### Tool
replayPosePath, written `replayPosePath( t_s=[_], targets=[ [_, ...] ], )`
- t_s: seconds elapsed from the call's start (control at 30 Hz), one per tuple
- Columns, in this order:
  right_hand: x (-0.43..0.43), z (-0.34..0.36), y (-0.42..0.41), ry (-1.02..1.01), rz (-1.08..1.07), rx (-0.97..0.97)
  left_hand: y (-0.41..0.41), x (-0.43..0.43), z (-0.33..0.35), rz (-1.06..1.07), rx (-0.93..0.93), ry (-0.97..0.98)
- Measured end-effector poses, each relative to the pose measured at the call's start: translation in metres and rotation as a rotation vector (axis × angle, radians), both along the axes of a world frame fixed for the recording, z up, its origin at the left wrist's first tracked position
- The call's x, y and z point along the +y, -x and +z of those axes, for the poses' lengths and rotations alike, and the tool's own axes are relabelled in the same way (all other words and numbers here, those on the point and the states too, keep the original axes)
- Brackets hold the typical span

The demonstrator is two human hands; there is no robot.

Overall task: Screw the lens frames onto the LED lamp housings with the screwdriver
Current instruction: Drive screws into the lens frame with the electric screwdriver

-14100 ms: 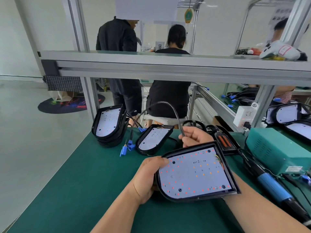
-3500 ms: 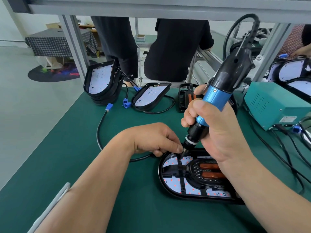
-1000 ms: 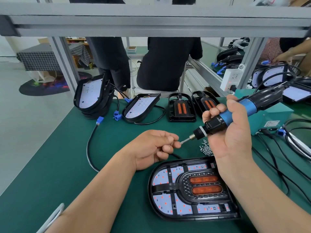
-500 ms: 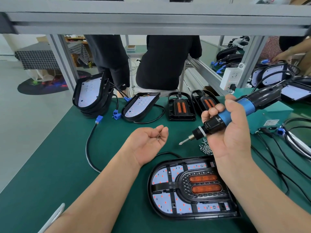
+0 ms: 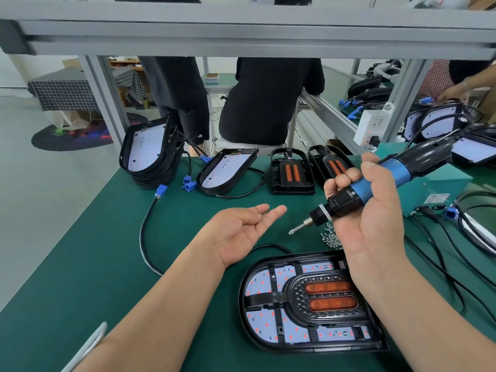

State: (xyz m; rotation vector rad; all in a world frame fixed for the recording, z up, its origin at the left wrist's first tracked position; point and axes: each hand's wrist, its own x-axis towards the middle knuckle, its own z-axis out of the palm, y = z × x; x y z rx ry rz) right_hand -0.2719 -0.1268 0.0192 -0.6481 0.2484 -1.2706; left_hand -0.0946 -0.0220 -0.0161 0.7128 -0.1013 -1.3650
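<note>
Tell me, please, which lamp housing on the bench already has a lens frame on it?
The lamp housing nearest the person, below the right hand; the far ones show bare LED boards.

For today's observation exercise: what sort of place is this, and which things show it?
Probably a lamp assembly workshop: stacked LED lamp housings on a green bench mat, an electric screwdriver in the right hand, and loose screws.

Lamp housing [image 5: 268, 342] corner behind right forearm [image 5: 418, 312]

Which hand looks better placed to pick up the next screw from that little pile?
Probably the left hand: it is open, palm up, near the screws. The right hand is full with the screwdriver.
</note>
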Motion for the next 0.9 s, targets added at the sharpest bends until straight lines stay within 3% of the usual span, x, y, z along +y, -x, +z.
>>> replayPosePath(
  t_s=[0.9],
  targets=[
    [-0.0065,0.0050,0.0055,-0.011,-0.056,-0.028,0.0019,0.0015,-0.0062,-0.356,-0.484,0.020]
  ],
)
